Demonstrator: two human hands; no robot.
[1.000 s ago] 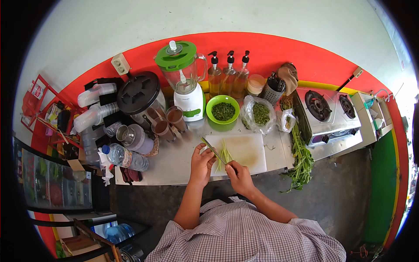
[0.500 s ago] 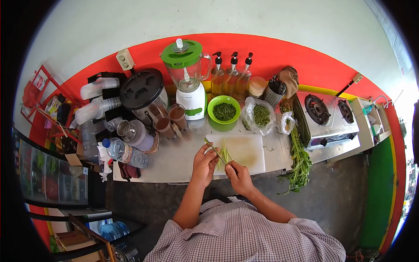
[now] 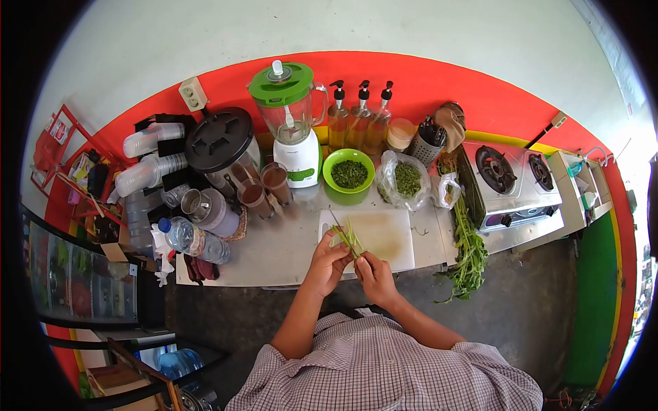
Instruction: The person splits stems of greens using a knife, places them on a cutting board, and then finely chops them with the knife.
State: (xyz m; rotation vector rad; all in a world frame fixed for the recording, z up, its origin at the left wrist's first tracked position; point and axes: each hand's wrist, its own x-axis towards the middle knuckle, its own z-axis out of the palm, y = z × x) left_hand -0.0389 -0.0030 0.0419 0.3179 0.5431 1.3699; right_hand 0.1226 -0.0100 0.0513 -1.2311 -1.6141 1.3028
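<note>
Over the near left part of the white cutting board (image 3: 394,236), my left hand (image 3: 326,266) is closed around several thin, pale green stalks (image 3: 351,238). Beside it, my right hand (image 3: 375,277) pinches the lower end of the same bundle, its thumb and fingers together. A narrow, darker strip points up and left from between the hands; whether it is a stalk or a blade I cannot tell. Behind the board stands a green bowl (image 3: 349,196) with chopped green leaves (image 3: 349,174) in it. My fingers hide the ends of the stalks.
A blender (image 3: 297,154), pump bottles (image 3: 359,127) and a plastic bag of chopped greens (image 3: 407,181) line the back. Leafy stems (image 3: 469,257) hang over the front edge, near the gas stove (image 3: 517,185). Brown glasses (image 3: 258,198) and a water bottle (image 3: 195,240) stand left.
The pale stalks that lay on the board are now gathered up in my hands with the single darker strip. My left hand has shifted slightly toward the right.
</note>
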